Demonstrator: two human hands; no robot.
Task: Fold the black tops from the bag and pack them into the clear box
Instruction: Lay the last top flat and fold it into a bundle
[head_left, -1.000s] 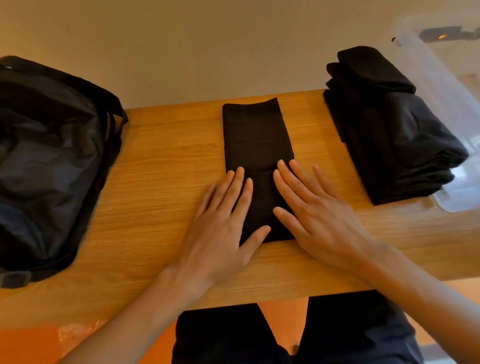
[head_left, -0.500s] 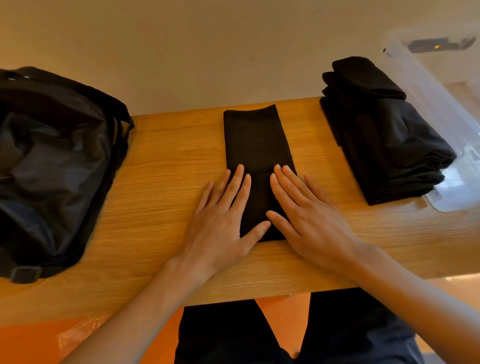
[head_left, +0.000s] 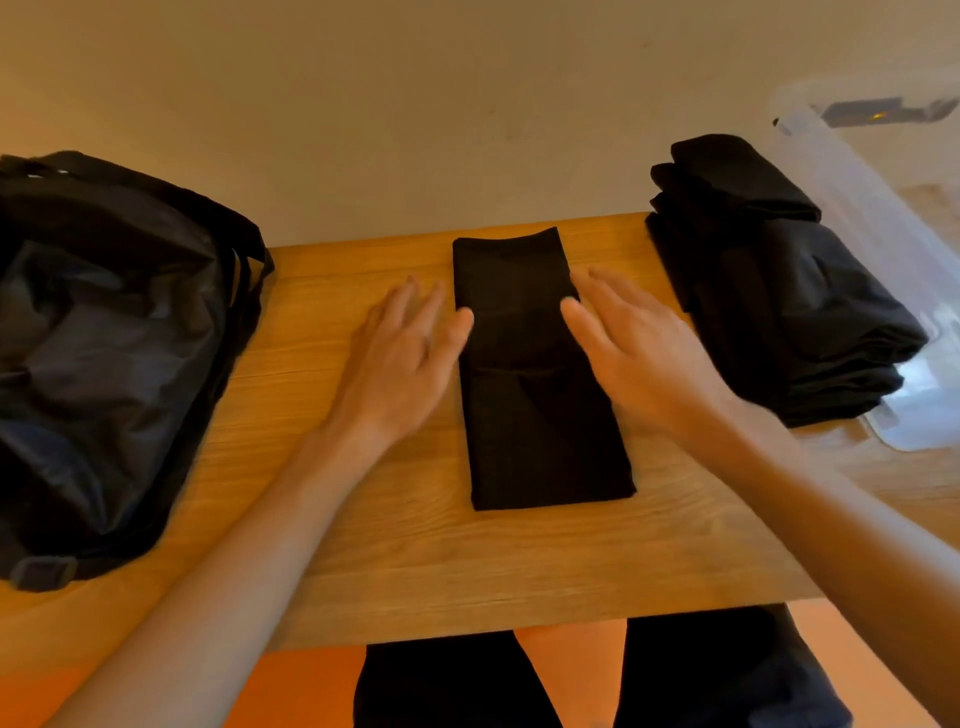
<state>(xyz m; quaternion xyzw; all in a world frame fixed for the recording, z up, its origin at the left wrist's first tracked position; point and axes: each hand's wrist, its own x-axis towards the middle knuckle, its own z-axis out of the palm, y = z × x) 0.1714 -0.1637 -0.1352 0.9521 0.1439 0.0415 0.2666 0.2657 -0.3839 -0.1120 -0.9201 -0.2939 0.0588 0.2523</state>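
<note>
A black top (head_left: 540, 426), folded into a long narrow strip, lies flat in the middle of the wooden table (head_left: 363, 545). My left hand (head_left: 405, 358) hovers at the strip's left edge with straight fingers, holding nothing. My right hand (head_left: 634, 353) is at the strip's right edge, fingers straight and spread, partly over the cloth. Both hands are motion-blurred. The black bag (head_left: 104, 353) slumps on the table's left end. A stack of folded black tops (head_left: 789, 291) sits at the right, beside the clear box (head_left: 883, 171).
A plain wall runs right behind the table's far edge. The clear box's flat lid or base (head_left: 924, 415) pokes out under the stack at the right edge. My dark-clothed legs (head_left: 675, 675) show below the table's near edge over an orange floor.
Both hands have lifted off the near end of the strip and moved forward and apart to its two sides. The strip's near end is now uncovered.
</note>
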